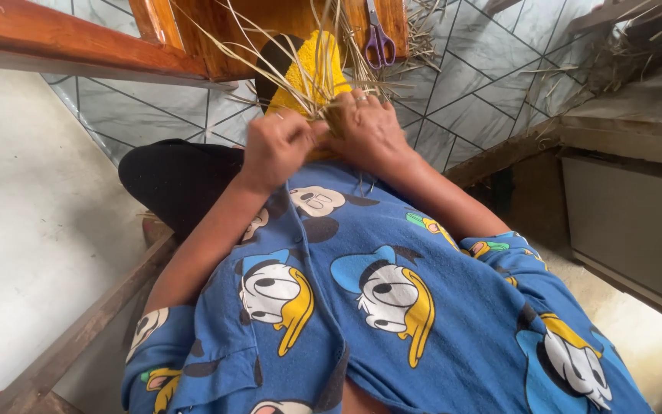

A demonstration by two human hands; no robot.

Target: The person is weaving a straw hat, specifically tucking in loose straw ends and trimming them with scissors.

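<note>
My left hand (276,146) and my right hand (368,129) meet in front of my chest, both pinched on a small woven piece of dry straw strands (336,116). Long thin straw strands (300,61) fan upward and outward from between my fingers. A ring sits on a finger of my right hand. Behind the hands lies a yellow cloth (317,73) over a black-clad knee. My blue cartoon-print shirt (362,299) fills the lower view.
Purple-handled scissors (379,40) lie on a wooden surface (216,38) at the top, among loose straw (423,31). A patterned tile floor (484,77) lies beyond. A wooden rail (78,42) runs top left, another wooden beam (78,337) lower left, and a cabinet (630,215) stands right.
</note>
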